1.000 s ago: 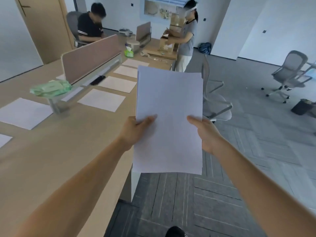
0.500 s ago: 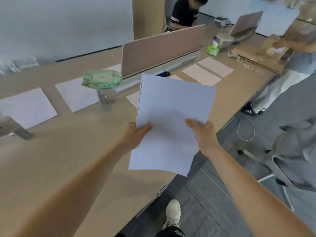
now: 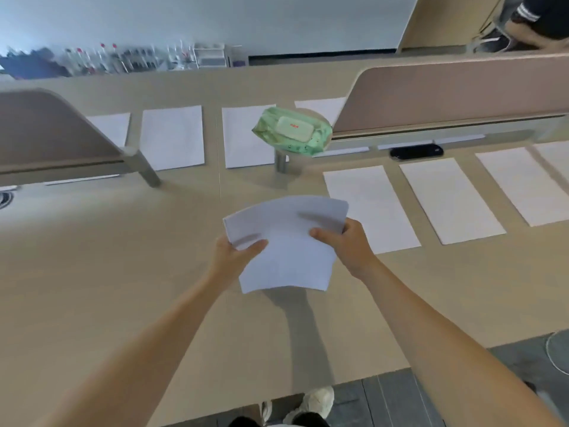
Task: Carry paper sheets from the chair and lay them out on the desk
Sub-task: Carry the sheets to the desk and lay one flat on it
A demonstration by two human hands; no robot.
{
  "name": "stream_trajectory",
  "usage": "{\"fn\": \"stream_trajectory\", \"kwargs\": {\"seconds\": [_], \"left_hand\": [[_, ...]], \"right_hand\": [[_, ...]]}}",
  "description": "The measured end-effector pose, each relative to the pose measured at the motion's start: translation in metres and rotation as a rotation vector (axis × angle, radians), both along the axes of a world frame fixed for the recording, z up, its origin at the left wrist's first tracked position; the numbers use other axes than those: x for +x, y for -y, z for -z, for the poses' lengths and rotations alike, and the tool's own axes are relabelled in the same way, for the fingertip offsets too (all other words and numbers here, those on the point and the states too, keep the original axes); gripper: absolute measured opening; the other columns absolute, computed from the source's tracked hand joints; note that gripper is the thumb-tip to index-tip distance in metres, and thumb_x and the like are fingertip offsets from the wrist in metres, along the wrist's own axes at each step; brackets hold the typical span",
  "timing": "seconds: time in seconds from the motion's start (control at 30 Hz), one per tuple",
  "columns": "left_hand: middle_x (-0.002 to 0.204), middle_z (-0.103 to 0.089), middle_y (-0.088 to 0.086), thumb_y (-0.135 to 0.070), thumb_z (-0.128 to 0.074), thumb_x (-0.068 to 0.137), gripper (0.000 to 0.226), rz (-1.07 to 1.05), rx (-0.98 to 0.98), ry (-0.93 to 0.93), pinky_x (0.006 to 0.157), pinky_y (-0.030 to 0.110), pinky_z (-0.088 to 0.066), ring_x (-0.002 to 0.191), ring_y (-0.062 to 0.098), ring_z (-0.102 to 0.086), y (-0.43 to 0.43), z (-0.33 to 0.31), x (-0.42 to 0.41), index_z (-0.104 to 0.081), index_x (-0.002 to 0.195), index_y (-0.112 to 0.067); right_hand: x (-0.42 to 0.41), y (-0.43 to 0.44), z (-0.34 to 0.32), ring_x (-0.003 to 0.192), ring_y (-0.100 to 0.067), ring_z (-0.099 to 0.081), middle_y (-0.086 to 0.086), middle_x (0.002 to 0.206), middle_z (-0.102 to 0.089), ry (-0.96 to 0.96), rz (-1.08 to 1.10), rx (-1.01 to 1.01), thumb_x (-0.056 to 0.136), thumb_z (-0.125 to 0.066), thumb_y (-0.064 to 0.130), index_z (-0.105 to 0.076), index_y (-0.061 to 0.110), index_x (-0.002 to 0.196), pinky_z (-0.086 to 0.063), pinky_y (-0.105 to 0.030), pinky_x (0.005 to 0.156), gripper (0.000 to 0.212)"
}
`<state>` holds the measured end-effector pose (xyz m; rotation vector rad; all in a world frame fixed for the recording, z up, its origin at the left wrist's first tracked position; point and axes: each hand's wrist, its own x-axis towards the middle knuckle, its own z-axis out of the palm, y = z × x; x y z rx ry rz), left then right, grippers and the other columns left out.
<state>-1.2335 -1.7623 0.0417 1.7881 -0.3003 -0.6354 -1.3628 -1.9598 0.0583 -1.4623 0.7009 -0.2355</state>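
Head view: at frame centre, left hand (image 3: pixel 235 257) and right hand (image 3: pixel 348 245) both grip a bowed paper stack (image 3: pixel 286 241) above the desk (image 3: pixel 107 272).

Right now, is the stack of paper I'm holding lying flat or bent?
Bent. The paper stack arches between the left hand and right hand, its shadow falling on the desk.
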Motion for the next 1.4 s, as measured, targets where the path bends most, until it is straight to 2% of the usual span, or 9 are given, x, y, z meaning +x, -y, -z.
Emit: {"fn": "stream_trajectory", "kwargs": {"seconds": [0.17, 0.37, 0.67, 0.77, 0.9, 1.1, 1.23, 1.3, 1.4], "left_hand": [[0.078, -0.075, -0.006, -0.011, -0.081, 0.081, 0.011, -0.051, -0.108, -0.164, 0.073, 0.040, -0.059, 0.076, 0.015, -0.073, 0.009, -0.003, 0.019, -0.076, 0.080, -0.021], [0.076, -0.076, -0.007, -0.029, -0.089, 0.071, 0.014, -0.054, -0.136, -0.147, 0.081, 0.050, -0.058, 0.080, 0.021, -0.073, 0.017, -0.008, 0.034, -0.078, 0.069, -0.037], [0.079, -0.075, 0.003, -0.040, -0.085, 0.072, 0.015, -0.082, 0.048, -0.029, 0.070, 0.032, -0.050, 0.073, 0.014, -0.068, 0.024, 0.004, 0.018, -0.077, 0.076, -0.028], [0.064, -0.065, -0.002, -0.034, -0.085, 0.076, 0.016, -0.158, 0.104, -0.007, 0.058, 0.029, -0.042, 0.060, 0.014, -0.055, 0.033, -0.006, 0.018, -0.074, 0.065, -0.030], [0.079, -0.071, 0.005, -0.014, -0.085, 0.077, 0.015, -0.181, 0.004, -0.092, 0.068, 0.036, -0.051, 0.071, 0.021, -0.063, 0.046, -0.030, 0.053, -0.074, 0.069, -0.022], [0.099, -0.076, 0.012, -0.021, -0.089, 0.068, 0.022, -0.144, -0.030, -0.206, 0.093, 0.051, -0.056, 0.095, 0.030, -0.072, 0.065, -0.013, 0.111, -0.081, 0.087, -0.012], [0.085, -0.076, 0.007, -0.029, -0.089, 0.070, 0.031, -0.138, 0.182, -0.314, 0.077, 0.036, -0.061, 0.079, 0.020, -0.074, 0.091, 0.027, 0.138, -0.077, 0.088, -0.008], [0.080, -0.072, 0.002, -0.028, -0.082, 0.081, 0.022, -0.153, 0.297, -0.366, 0.064, 0.024, -0.055, 0.068, 0.013, -0.069, 0.099, 0.046, 0.142, -0.072, 0.089, -0.010], [0.097, -0.074, 0.008, -0.021, -0.074, 0.089, 0.021, -0.193, 0.331, -0.506, 0.075, 0.033, -0.057, 0.083, 0.023, -0.071, 0.101, 0.079, 0.143, -0.070, 0.102, -0.005]], "right_hand": [[0.019, -0.011, -0.010, 0.067, -0.009, -0.065, 0.006, 0.073, -0.070, -0.027, 0.068, -0.079, 0.068, -0.077, 0.025, -0.073, 0.015, 0.077, -0.048, -0.025, 0.057, 0.013], [0.023, -0.002, -0.018, 0.091, -0.023, -0.073, -0.010, 0.093, -0.076, 0.051, 0.097, -0.107, 0.070, -0.081, 0.026, -0.079, 0.015, 0.092, -0.056, -0.038, 0.073, 0.025], [0.024, 0.031, -0.002, 0.102, -0.026, -0.071, -0.008, 0.105, -0.076, 0.053, -0.110, -0.017, 0.073, -0.085, 0.026, -0.077, 0.015, 0.103, -0.053, -0.050, 0.092, 0.033], [0.037, 0.041, -0.005, 0.099, -0.027, -0.072, -0.009, 0.102, -0.076, 0.101, -0.161, -0.046, 0.077, -0.079, 0.021, -0.077, 0.016, 0.102, -0.056, -0.047, 0.085, 0.025], [0.061, 0.058, -0.008, 0.081, -0.016, -0.071, 0.002, 0.084, -0.076, 0.089, -0.113, -0.032, 0.079, -0.079, 0.035, -0.075, 0.021, 0.087, -0.054, -0.034, 0.069, 0.017], [0.074, 0.072, 0.037, 0.109, -0.005, -0.064, 0.013, 0.111, -0.072, -0.027, -0.197, 0.385, 0.055, -0.085, 0.064, -0.066, 0.024, 0.115, -0.048, -0.022, 0.092, 0.075], [0.086, 0.071, 0.077, 0.123, -0.005, -0.051, 0.017, 0.121, -0.060, -0.195, -0.127, 0.508, 0.097, -0.056, 0.033, -0.058, 0.017, 0.125, -0.034, -0.022, 0.103, 0.032], [0.094, 0.073, 0.094, 0.111, -0.002, -0.058, 0.018, 0.114, -0.063, -0.281, -0.127, 0.451, 0.100, -0.054, 0.033, -0.061, 0.022, 0.115, -0.041, -0.019, 0.094, 0.020], [0.102, 0.079, 0.118, 0.104, -0.005, -0.059, 0.015, 0.114, -0.064, -0.402, -0.098, 0.367, 0.099, -0.056, 0.039, -0.060, 0.023, 0.119, -0.041, -0.024, 0.094, 0.026]]}}
